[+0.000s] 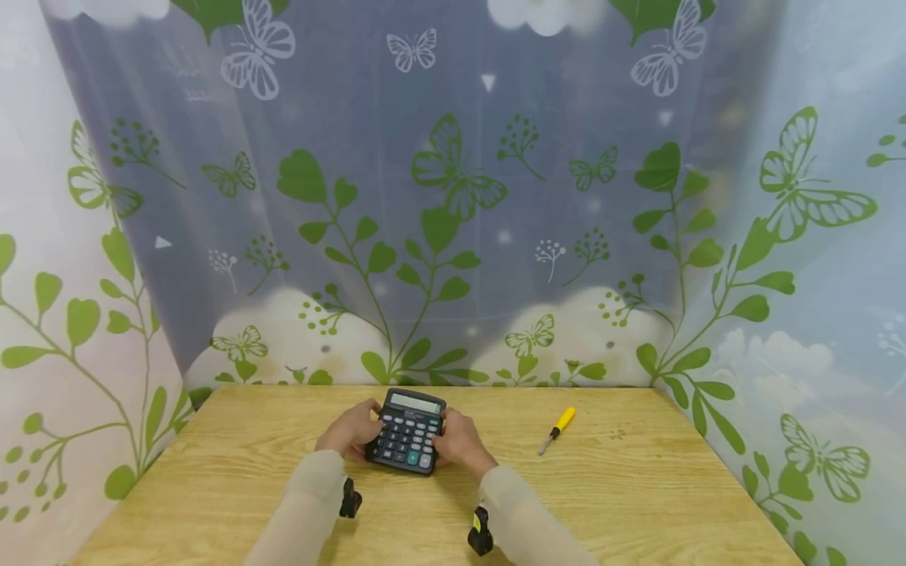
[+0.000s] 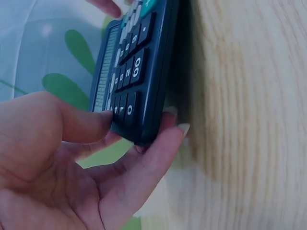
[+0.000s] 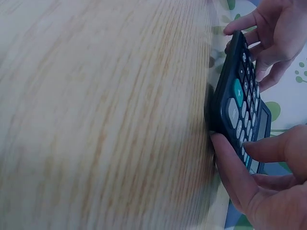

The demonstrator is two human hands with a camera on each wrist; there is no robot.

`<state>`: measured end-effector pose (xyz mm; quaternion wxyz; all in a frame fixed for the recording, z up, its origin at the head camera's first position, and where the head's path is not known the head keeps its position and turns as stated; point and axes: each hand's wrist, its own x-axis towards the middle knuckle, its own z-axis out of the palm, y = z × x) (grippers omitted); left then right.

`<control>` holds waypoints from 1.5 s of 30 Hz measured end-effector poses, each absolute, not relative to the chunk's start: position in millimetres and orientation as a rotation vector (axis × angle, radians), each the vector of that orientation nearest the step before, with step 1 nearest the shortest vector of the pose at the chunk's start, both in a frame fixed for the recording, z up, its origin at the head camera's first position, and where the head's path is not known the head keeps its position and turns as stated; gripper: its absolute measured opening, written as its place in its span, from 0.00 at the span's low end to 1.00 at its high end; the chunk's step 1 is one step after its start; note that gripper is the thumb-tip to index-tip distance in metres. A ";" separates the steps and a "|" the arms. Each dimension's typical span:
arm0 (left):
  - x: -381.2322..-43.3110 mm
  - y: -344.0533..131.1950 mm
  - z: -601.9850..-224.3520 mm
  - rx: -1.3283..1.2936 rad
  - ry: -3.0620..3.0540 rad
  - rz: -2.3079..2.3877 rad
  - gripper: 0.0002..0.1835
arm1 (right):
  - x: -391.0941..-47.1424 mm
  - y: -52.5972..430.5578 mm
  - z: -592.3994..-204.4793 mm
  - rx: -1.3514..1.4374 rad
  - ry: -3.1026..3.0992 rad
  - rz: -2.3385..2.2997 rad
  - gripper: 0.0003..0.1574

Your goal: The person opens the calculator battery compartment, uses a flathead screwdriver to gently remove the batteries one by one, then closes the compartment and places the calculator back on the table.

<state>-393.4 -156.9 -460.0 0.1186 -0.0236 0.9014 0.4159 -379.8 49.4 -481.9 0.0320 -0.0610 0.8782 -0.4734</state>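
Observation:
A dark calculator (image 1: pixel 406 432) with grey, black and green keys is held between both hands, its display toward the back wall. My left hand (image 1: pixel 351 429) grips its left edge, thumb on the face by the 0 and 1 keys and fingers curled under the edge, as the left wrist view shows. On the opposite edge my right hand (image 1: pixel 458 440) pinches it, thumb on top beside the grey keys and fingers below. In the right wrist view the calculator (image 3: pixel 235 96) lies close over the tabletop, face up.
A screwdriver (image 1: pixel 562 424) with a yellow and black handle lies on the wooden table (image 1: pixel 623 487) to the right of the hands. Behind the table hangs a curtain (image 1: pixel 453 236) printed with leaves and butterflies, and similar sheets flank both sides.

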 end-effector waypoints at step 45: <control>-376.7 -155.5 -457.2 0.010 2.421 1.638 0.40 | -377.0 49.7 -482.9 -0.211 2.915 -1.259 0.22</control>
